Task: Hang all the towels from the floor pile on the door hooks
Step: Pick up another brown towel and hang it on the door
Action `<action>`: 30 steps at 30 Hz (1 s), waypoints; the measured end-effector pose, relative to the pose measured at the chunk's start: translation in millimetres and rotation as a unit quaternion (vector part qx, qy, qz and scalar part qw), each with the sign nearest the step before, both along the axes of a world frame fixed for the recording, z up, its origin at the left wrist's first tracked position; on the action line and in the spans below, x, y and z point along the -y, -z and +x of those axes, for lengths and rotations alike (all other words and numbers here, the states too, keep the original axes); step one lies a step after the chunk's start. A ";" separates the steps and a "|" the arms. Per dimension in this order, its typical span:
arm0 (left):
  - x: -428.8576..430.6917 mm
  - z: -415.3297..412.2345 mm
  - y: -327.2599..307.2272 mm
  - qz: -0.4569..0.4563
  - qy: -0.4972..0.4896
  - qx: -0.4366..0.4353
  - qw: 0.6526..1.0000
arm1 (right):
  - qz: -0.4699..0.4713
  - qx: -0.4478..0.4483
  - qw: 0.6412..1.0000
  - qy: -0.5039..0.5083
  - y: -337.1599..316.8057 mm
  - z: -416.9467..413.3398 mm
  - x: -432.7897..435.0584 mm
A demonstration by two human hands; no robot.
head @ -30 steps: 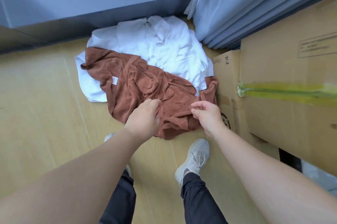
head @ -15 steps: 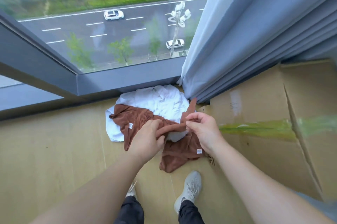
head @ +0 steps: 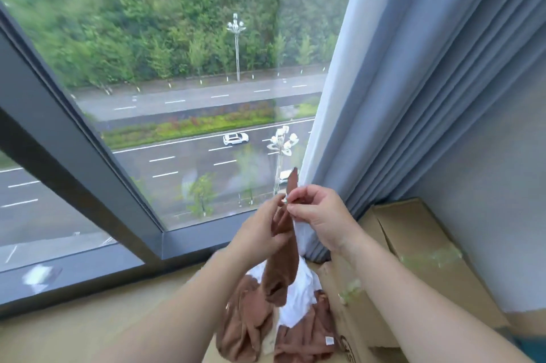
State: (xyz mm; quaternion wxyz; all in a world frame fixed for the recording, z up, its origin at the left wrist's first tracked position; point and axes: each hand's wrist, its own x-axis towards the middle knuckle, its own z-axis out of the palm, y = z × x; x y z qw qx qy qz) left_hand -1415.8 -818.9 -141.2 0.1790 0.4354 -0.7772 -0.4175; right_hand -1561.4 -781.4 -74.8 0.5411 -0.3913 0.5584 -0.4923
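A brown towel point(head: 280, 271) hangs from both hands in front of the window, its lower part bunched near the floor. My left hand point(head: 263, 232) grips it just below its top corner. My right hand point(head: 319, 212) pinches that corner, whose tip sticks up above the fingers. Behind the hanging cloth, a white towel point(head: 298, 294) lies on the floor, partly hidden. No door hooks are in view.
A large window point(head: 183, 114) with a dark frame point(head: 88, 173) fills the left and middle. Blue-grey curtains point(head: 413, 91) hang at the right. Cardboard boxes point(head: 413, 262) stand at the right against the wall. Light wooden floor point(head: 88, 333) lies at the lower left.
Both hands have lifted the brown towel up off the floor pile, from knee height to chest height. My view has tilted up from the floor to the window.
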 end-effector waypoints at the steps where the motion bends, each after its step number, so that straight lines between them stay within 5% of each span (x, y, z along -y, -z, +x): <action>1: 4.5 -0.4 -20.7 -0.026 0.002 -0.015 1.000 | -0.020 -0.004 1.000 -0.004 -18.3 1.9 2.3; 9: 27.9 5.2 -147.3 -0.140 -0.047 -0.150 0.978 | -0.137 0.024 0.988 0.065 -113.4 -2.4 8.7; 12: 37.0 10.8 -190.8 -0.160 -0.091 -0.189 0.965 | -0.040 -0.072 0.991 0.103 -102.2 -14.8 4.6; 15: 42.1 14.6 -223.5 -0.180 -0.110 -0.222 0.952 | 0.120 -0.161 0.980 0.019 -72.7 -16.6 -3.8; 22: 47.7 22.0 -254.2 -0.196 -0.134 -0.246 0.940 | 0.117 0.065 0.987 -0.090 -56.0 5.3 -3.0; 30: 47.8 34.6 -266.6 -0.177 -0.168 -0.305 0.920 | 0.099 0.128 0.981 -0.106 -51.4 10.7 19.3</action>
